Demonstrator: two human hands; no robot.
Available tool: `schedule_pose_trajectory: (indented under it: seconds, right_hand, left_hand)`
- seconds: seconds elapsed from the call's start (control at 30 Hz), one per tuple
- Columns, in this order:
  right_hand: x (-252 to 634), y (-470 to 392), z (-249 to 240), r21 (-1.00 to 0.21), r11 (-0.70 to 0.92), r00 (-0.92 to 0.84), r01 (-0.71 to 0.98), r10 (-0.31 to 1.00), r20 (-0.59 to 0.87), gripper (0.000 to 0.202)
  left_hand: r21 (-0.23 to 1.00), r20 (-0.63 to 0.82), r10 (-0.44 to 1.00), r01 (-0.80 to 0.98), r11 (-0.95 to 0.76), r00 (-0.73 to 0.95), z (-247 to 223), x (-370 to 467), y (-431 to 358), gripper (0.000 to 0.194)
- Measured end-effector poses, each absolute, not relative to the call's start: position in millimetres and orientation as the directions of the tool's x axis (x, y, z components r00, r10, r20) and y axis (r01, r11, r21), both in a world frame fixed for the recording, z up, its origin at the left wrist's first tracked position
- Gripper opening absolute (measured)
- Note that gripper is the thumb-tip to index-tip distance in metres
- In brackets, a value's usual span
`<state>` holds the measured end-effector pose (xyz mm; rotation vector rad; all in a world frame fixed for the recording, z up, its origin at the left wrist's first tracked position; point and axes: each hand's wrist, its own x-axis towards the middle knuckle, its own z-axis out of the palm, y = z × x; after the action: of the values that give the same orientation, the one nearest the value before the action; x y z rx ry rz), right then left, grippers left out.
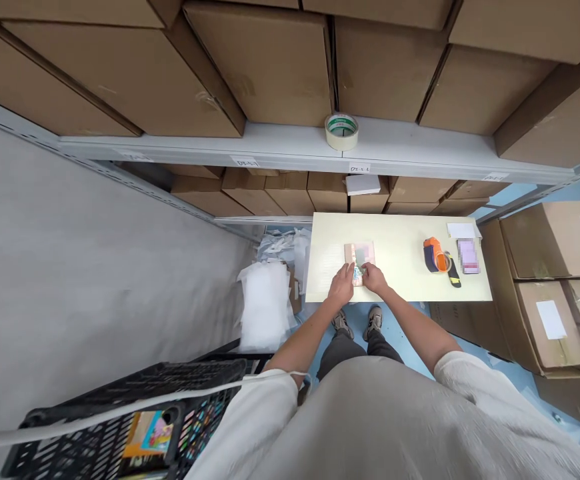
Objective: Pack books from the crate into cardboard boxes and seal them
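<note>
Btwn L/R fingers [345, 274], flat pinkish pkt [361, 256]

Beneath the tape roll [341, 138], slightly to its right, a white shelf label [359, 168] on the shelf beam [297, 160] carries a handwritten code with a 5 in the middle; it seems to start with D, and its last character is unclear. Left of the tape roll, another beam label [245, 161] reads roughly "D2-5-1", its second character doubtful. The beam tags far left [137, 157] and far right [495, 177] of the roll are too smeared to read. Green print inside the tape roll is illegible, as is the print on the flat pink item [363, 251] below it.
</note>
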<state>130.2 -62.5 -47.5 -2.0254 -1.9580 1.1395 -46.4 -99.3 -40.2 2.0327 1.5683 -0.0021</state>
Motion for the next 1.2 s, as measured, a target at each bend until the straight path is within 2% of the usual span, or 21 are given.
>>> schedule_pose_trajectory:
  seconds: [0.1, 0.2, 0.3, 0.37, 0.47, 0.57, 0.7, 0.87, 1.0, 1.1, 1.2]
  right_hand:
    - [131.2, -72.5, -51.9, -0.611, -0.106, -0.185, 0.784, 0.901, -0.394, 0.046]
    - [141.9, -78.6, -52.9, -0.681, -0.092, -0.217, 0.727, 0.910, -0.354, 0.039]
    - [155.4, -73.1, -53.0, -0.651, -0.251, 0.029, 0.716, 0.943, -0.333, 0.037]
    - [160.0, -63.7, -54.2, -0.594, -0.405, 0.193, 0.695, 0.901, -0.388, 0.033]
    - [155.9, -49.3, -57.7, -0.528, -0.573, 0.284, 0.627, 0.799, -0.529, 0.023]
    - [147.3, -41.7, -59.4, -0.537, -0.656, 0.322, 0.531, 0.742, -0.588, 0.020]
    - [157.5, -39.3, -51.6, -0.618, -0.639, 0.308, 0.458, 0.766, -0.564, 0.019]
    - [210.5, -40.2, -27.7, -0.639, -0.601, 0.370, 0.480, 0.799, -0.473, 0.017]
    - [244.5, -47.9, -9.5, -0.676, -0.549, 0.391, 0.492, 0.833, -0.392, 0.020]
    - [249.1, -55.2, -3.1, -0.724, -0.482, 0.343, 0.493, 0.873, -0.347, 0.024]
    - [236.7, -58.8, -2.9, -0.786, -0.425, 0.263, 0.448, 0.903, -0.339, 0.032]
  left_hand:
    - [0.463, -0.295, 0.889, 0.866, -0.188, 0.351, -36.4, -41.3, -92.5, 0.088]
    - [0.456, -0.376, 0.846, 0.870, -0.185, 0.377, -34.0, -35.2, -85.7, 0.091]
    - [0.429, -0.435, 0.821, 0.886, -0.173, 0.371, -33.6, -31.0, -81.6, 0.088]
    - [0.428, -0.441, 0.818, 0.887, -0.171, 0.370, -34.0, -29.7, -80.8, 0.086]
    - [0.434, -0.445, 0.816, 0.886, -0.164, 0.369, -35.5, -30.4, -81.1, 0.080]
    - [0.442, -0.440, 0.819, 0.883, -0.159, 0.368, -38.0, -32.6, -80.4, 0.070]
    - [0.495, -0.408, 0.824, 0.854, -0.163, 0.393, -40.0, -24.8, -72.6, 0.062]
    - [0.649, -0.382, 0.806, 0.752, -0.114, 0.452, -35.6, 23.8, -57.5, 0.057]
    - [0.773, -0.437, 0.806, 0.625, 0.110, 0.399, -30.1, 67.9, -51.4, 0.050]
    - [0.860, -0.447, 0.822, 0.420, 0.288, 0.353, -28.0, 82.3, -49.0, 0.039]
    - [0.887, -0.457, 0.828, 0.236, 0.398, 0.323, -28.2, 78.6, -46.1, 0.034]
